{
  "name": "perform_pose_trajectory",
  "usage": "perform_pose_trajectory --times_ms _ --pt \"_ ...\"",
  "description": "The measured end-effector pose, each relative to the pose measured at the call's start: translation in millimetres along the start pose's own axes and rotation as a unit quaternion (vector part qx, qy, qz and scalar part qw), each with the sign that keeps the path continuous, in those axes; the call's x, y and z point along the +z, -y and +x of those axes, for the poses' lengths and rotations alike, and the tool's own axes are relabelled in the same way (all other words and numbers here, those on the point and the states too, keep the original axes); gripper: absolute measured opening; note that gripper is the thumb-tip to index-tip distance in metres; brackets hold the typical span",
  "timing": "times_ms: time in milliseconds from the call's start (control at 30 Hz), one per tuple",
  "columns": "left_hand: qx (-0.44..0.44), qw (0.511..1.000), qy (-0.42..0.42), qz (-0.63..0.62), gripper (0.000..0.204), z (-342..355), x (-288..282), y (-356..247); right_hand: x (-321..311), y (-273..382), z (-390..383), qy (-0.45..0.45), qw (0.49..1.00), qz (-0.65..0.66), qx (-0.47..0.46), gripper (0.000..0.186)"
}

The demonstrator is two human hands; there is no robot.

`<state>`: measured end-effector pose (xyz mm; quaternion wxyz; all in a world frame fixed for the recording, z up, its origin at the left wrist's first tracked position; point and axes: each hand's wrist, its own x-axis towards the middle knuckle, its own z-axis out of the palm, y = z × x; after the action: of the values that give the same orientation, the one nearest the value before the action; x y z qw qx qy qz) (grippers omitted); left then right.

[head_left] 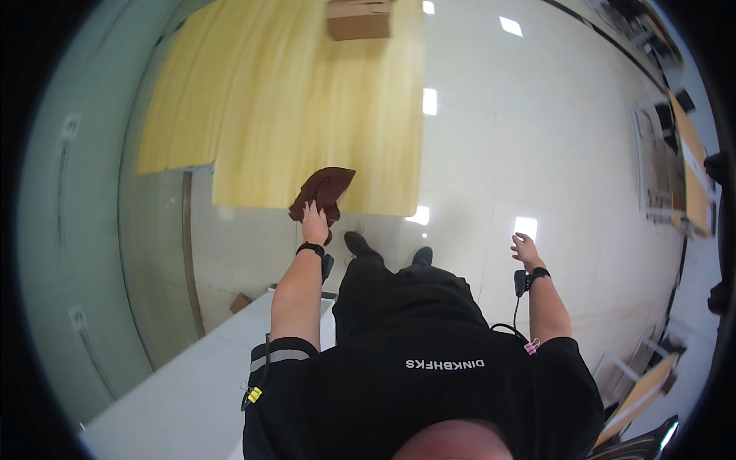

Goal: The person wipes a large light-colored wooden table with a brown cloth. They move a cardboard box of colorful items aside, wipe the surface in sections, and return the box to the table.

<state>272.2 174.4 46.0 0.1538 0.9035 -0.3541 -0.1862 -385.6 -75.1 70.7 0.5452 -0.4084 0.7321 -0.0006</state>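
Observation:
My left hand (313,225) is closed on a dark brown cloth (328,184) at the near edge of a yellow wood-grain table (368,130). The cloth is crumpled, partly over the tabletop and partly hanging past the edge around my fingers. Out to the right, over the floor, my right hand (524,247) is held away from my body. It holds nothing, and its fingers are apart and slightly bent.
A cardboard box (358,27) stands at the table's far end. A white surface (176,383) lies at lower left, with a small brown box (240,303) beyond it. Glossy pale floor (483,153) stretches right, toward more tables (690,165) at the far right.

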Motion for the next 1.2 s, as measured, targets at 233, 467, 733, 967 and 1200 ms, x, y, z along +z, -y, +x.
perform_pose_trajectory --times_ms 233,467,733,967,1200 --pt "-0.017 0.981 -0.053 -0.186 0.047 -38 -73 106 178 179 -9 0.14 0.961 -0.078 -0.227 0.056" --pt "-0.01 0.966 -0.054 -0.252 0.047 -27 -160 206 465 321 -109 0.308 0.896 -0.143 -0.285 0.064" --pt "0.148 0.939 0.017 -0.31 0.051 57 -321 304 799 420 -248 0.484 0.753 -0.158 -0.416 0.07" --pt "0.173 0.956 0.011 -0.237 0.058 141 -391 356 868 529 -287 0.551 0.738 -0.132 -0.367 0.023" --pt "0.187 0.928 -0.133 -0.294 0.092 243 -428 420 934 630 -307 0.628 0.684 -0.13 -0.348 0.023"
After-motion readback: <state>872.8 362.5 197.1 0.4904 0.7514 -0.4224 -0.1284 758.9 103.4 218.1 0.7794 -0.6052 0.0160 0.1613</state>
